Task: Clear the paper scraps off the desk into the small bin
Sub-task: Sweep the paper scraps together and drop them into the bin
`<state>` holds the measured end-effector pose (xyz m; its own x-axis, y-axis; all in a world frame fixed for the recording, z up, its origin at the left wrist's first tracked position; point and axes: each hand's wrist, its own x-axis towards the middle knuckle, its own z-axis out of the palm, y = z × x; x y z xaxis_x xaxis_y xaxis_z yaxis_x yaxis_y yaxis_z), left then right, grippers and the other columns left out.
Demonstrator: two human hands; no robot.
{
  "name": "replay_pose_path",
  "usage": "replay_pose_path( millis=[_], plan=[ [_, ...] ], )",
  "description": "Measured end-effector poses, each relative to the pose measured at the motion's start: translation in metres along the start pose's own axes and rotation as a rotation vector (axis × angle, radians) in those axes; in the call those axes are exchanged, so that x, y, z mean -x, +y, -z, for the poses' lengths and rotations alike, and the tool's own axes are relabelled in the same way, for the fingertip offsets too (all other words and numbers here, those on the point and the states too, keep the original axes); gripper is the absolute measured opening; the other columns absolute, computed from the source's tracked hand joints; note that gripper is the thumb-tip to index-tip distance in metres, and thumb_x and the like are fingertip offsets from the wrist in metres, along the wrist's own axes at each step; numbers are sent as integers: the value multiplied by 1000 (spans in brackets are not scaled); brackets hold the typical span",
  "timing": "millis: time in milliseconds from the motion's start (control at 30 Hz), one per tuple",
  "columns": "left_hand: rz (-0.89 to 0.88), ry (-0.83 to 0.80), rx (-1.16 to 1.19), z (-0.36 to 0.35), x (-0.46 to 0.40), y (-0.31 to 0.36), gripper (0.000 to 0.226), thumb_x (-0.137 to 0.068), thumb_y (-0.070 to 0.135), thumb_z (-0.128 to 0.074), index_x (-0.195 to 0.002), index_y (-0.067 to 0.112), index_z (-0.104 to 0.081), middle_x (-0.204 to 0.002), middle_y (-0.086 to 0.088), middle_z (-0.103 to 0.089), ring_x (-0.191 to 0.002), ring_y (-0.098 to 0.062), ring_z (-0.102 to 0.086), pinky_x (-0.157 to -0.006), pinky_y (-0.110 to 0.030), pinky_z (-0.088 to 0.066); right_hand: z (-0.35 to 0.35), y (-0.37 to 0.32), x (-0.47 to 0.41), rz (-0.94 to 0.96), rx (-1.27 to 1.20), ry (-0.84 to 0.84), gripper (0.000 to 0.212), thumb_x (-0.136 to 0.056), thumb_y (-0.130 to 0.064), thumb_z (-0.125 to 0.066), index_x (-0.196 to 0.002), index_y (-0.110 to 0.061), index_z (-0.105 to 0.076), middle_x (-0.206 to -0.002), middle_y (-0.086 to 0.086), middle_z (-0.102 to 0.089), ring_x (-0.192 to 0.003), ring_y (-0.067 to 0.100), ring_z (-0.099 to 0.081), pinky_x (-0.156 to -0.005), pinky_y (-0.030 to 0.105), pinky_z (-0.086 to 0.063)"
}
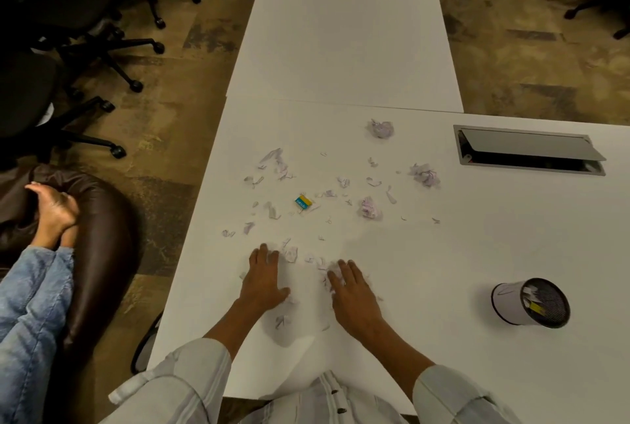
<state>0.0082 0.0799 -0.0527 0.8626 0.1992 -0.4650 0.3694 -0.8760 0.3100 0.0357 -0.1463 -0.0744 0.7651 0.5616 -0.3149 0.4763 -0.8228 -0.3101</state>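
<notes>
1. The left hand (262,278) lies flat on the white counter (477,253), fingers spread straight, touching small paper scraps (289,253).
2. The right hand (353,294) lies flat too, fingers straight, with scraps under its fingertips.
3. More scraps and three crumpled balls (370,208) lie beyond both hands, around a small blue-yellow box (303,202).
4. The small bin (530,302) lies tipped on its side to the right of the right hand, well apart, paper inside.

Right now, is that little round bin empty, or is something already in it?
Not empty: the small bin stands upright, and white paper scraps and a yellow piece show against its dark inside.
</notes>
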Motion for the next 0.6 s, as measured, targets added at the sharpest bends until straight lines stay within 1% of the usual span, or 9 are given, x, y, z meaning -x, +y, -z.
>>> replay_pose_path(
  millis=[100,167,233,267,333,367,433,500,600],
  plan=[
    [-63,7,11,-14,21,9,93,-75,49,-67,-144,9,-19,-156,-14,-9,-142,-31,-7,-108,-43,-35,-3,4,16,51,58,93,66,-49,-1,-87,-110,-13,-67,-122,13,-63,-109,32,-62,-73,32,-60],
    [-108,-15,29,-22,33,14,100,-71,57,-66,-144,9,-20,-155,-14,-12,-141,-29,-9,-107,-41,-37,5,9,25,65,82,147,57,-42,1,-88,-94,-15,-72,-109,5,-70,-91,22,-67,-50,24,-55],
    [-159,-44,18,-28,43,16,106,-65,61,-67,-144,8,-21,-154,-14,-14,-141,-29,-11,-105,-40,-38,8,17,27,57,68,143,46,-49,4,-85,-88,-16,-72,-102,0,-71,-85,19,-66,-41,25,-49],
    [-180,-55,5,-32,46,17,106,-63,58,-70,-144,8,-22,-153,-15,-15,-140,-30,-13,-104,-40,-40,8,20,26,45,47,113,40,-56,5,-80,-89,-15,-72,-101,-1,-70,-86,19,-65,-43,26,-49],
    [-214,-43,-13,-39,50,17,95,-65,41,-77,-140,6,-30,-148,-16,-25,-136,-31,-24,-97,-39,-47,10,25,24,3,-28,98,25,-71,3,-70,-87,-15,-71,-98,-2,-70,-86,19,-62,-51,25,-45],
    [-237,-9,-14,-43,50,18,83,-65,28,-80,-134,6,-40,-142,-16,-35,-130,-32,-36,-89,-36,-53,12,26,24,-26,-101,111,19,-75,1,-65,-81,-16,-71,-91,-3,-71,-83,16,-62,-56,24,-42],
    [-255,41,-29,-53,49,15,54,-59,6,-81,-108,8,-59,-116,-11,-56,-101,-26,-59,-64,-24,-54,20,24,28,-94,-317,162,24,-78,1,-57,-69,-17,-70,-75,-5,-71,-68,4,-59,-60,18,-41],
    [-269,84,-89,-62,48,8,36,-55,-6,-77,-83,12,-61,-89,-3,-59,-72,-15,-60,-48,-14,-41,23,27,35,-169,-506,232,28,-81,3,-54,-74,-16,-74,-71,-6,-72,-61,-7,-58,-64,10,-46],
    [-288,137,-59,-69,44,2,26,-61,-11,-69,-70,11,-61,-76,-1,-58,-63,-13,-56,-51,-13,-36,24,35,50,-340,-661,337,20,-81,1,-66,-90,-14,-77,-84,-6,-75,-74,-9,-64,-77,7,-50]
  ],
)
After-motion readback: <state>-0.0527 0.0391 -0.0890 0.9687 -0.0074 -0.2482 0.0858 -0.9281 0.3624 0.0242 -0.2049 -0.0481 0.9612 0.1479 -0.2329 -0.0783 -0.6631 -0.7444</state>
